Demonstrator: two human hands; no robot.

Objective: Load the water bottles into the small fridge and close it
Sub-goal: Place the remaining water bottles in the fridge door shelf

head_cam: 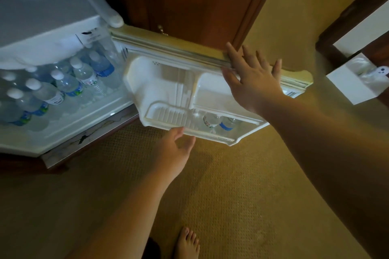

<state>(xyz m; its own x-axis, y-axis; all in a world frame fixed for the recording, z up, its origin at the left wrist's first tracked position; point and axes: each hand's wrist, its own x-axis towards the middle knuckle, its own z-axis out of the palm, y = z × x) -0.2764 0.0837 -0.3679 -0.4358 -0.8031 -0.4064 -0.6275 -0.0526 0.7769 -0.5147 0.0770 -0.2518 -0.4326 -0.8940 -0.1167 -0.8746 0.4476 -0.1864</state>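
I find the small fridge (52,52) full of water bottles (69,85), its door (168,90) open. My right hand (252,78) lies flat on the door's top edge; left hand (174,147) open, empty, under its bottom edge. Risk: swinging hard could topple the door-shelf bottles (219,123) or pinch my fingers.

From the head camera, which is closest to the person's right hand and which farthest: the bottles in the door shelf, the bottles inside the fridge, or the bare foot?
From the right hand:
1. Door shelf bottles, just below it.
2. Fridge bottles, far left.
3. Foot, bottom of view.
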